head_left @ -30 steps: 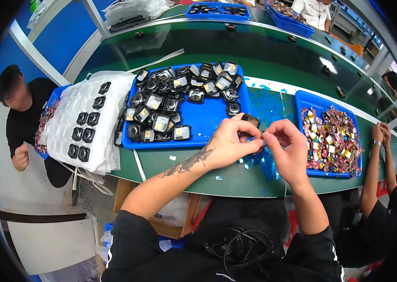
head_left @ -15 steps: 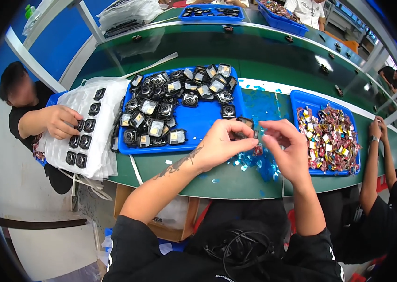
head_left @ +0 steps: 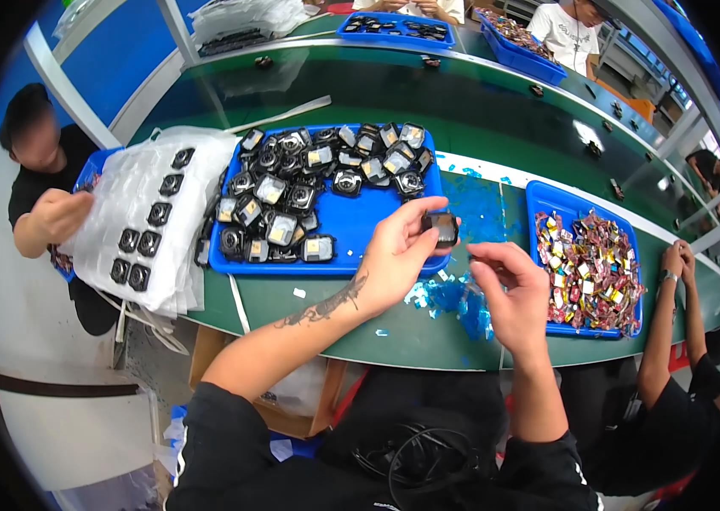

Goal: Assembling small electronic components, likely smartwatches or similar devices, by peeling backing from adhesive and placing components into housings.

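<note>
My left hand [head_left: 401, 251] pinches a black watch case [head_left: 441, 228] between thumb and fingers, its dark glossy face upward. Beside it on the right, my right hand [head_left: 515, 294] is bent with thumb and forefinger a little apart, and I see nothing between them. Below both hands, scraps of shiny blue film [head_left: 453, 300] litter the green table [head_left: 347, 336]. To the left, a blue tray [head_left: 360, 228] carries many black watch cases [head_left: 300, 196], some showing round backs and others pale rectangular parts.
Right of my hands stands a blue tray [head_left: 539, 200] heaped with small red, yellow and white parts [head_left: 590, 271]. At the left, a co-worker's hand [head_left: 57, 213] is beside white moulded trays [head_left: 109, 196] holding several watch cases. Another person's hands [head_left: 676, 260] rest at the right. A conveyor belt [head_left: 360, 89] runs behind.
The watch case in my left hand has turned and lifted, its dark face now showing. My right hand has moved slightly down. The co-worker's hand has left the white tray.
</note>
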Demonstrator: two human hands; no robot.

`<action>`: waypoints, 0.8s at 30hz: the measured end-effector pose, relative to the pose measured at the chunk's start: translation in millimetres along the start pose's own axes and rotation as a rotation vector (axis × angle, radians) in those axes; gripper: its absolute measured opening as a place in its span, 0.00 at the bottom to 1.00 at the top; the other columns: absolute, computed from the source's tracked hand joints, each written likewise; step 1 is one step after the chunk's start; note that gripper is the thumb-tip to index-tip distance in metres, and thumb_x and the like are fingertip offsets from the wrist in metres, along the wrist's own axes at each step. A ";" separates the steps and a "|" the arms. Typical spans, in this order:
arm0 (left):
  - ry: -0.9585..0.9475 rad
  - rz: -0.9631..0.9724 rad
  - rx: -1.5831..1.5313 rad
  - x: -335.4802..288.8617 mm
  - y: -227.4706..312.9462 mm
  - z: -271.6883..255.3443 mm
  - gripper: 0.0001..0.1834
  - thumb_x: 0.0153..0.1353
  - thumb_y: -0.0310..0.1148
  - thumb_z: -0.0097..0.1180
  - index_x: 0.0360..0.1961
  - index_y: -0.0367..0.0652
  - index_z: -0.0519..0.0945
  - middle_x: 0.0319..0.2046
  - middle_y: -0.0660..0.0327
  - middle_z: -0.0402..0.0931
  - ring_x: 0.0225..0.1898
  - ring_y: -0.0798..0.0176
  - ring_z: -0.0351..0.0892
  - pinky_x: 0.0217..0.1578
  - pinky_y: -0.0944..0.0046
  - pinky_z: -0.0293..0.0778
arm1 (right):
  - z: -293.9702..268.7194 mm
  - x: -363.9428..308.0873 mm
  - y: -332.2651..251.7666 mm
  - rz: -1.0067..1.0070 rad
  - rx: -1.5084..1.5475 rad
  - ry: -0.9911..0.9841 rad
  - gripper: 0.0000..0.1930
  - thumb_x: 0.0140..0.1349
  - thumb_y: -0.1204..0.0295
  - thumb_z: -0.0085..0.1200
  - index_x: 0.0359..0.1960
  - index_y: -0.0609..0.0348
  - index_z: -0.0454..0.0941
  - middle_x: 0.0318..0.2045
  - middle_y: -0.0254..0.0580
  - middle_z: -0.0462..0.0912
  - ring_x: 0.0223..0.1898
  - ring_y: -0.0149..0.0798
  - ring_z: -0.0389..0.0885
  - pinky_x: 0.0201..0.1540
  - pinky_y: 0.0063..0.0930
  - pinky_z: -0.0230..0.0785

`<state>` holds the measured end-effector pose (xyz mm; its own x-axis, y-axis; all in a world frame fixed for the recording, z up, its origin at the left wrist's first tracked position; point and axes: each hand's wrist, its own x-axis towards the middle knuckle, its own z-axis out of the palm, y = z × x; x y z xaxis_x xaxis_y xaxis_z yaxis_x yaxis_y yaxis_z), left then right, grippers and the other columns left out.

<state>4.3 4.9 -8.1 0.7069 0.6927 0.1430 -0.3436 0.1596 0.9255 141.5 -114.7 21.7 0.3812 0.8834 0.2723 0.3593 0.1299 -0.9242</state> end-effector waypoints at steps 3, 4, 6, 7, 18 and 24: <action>-0.042 -0.165 -0.061 -2.8 7.0 6.2 0.22 0.70 0.26 0.43 0.64 0.37 0.65 0.55 0.57 0.73 0.55 0.65 0.73 0.55 0.63 0.72 | 9.3 6.0 4.5 -0.064 -0.045 -0.019 0.09 0.58 0.81 0.59 0.41 0.65 0.81 0.35 0.42 0.83 0.35 0.30 0.82 0.39 0.21 0.75; -0.093 -0.186 -0.054 -3.3 5.1 4.2 0.22 0.71 0.29 0.44 0.64 0.37 0.65 0.56 0.59 0.72 0.58 0.67 0.70 0.58 0.63 0.69 | 13.2 10.3 3.3 -0.042 -0.051 0.025 0.08 0.57 0.81 0.59 0.40 0.64 0.81 0.34 0.41 0.83 0.34 0.29 0.82 0.37 0.21 0.74; -0.096 -0.145 -0.069 -5.1 3.8 5.8 0.22 0.71 0.29 0.44 0.64 0.37 0.65 0.56 0.59 0.72 0.57 0.67 0.71 0.57 0.64 0.70 | 18.5 15.9 2.3 -0.017 -0.090 0.116 0.06 0.56 0.81 0.61 0.36 0.63 0.81 0.30 0.39 0.84 0.30 0.27 0.81 0.32 0.20 0.72; -0.099 -0.106 -0.082 -5.3 3.1 6.5 0.22 0.70 0.29 0.45 0.65 0.37 0.65 0.56 0.59 0.72 0.56 0.67 0.71 0.57 0.65 0.70 | 18.4 17.4 0.1 -0.015 -0.092 0.118 0.06 0.56 0.81 0.61 0.36 0.63 0.81 0.30 0.39 0.84 0.30 0.27 0.81 0.32 0.20 0.72; -0.149 -0.020 -0.015 -2.4 0.3 4.1 0.22 0.70 0.28 0.45 0.64 0.34 0.66 0.44 0.63 0.77 0.40 0.74 0.74 0.45 0.70 0.72 | 18.3 17.3 -5.6 -0.098 -0.108 0.136 0.03 0.55 0.80 0.62 0.32 0.65 0.82 0.26 0.37 0.83 0.25 0.25 0.76 0.30 0.20 0.71; -0.188 -0.034 0.100 -4.5 0.8 3.6 0.22 0.71 0.29 0.43 0.65 0.34 0.64 0.55 0.57 0.74 0.54 0.67 0.74 0.54 0.65 0.72 | 15.9 18.4 -3.9 -0.078 -0.087 0.125 0.03 0.55 0.81 0.61 0.31 0.65 0.82 0.26 0.37 0.84 0.25 0.25 0.76 0.30 0.20 0.70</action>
<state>3.0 -0.6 -6.8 0.8233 0.5431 0.1651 -0.2611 0.1041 0.9597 133.6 -91.8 26.0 0.4506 0.8086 0.3783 0.4619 0.1514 -0.8739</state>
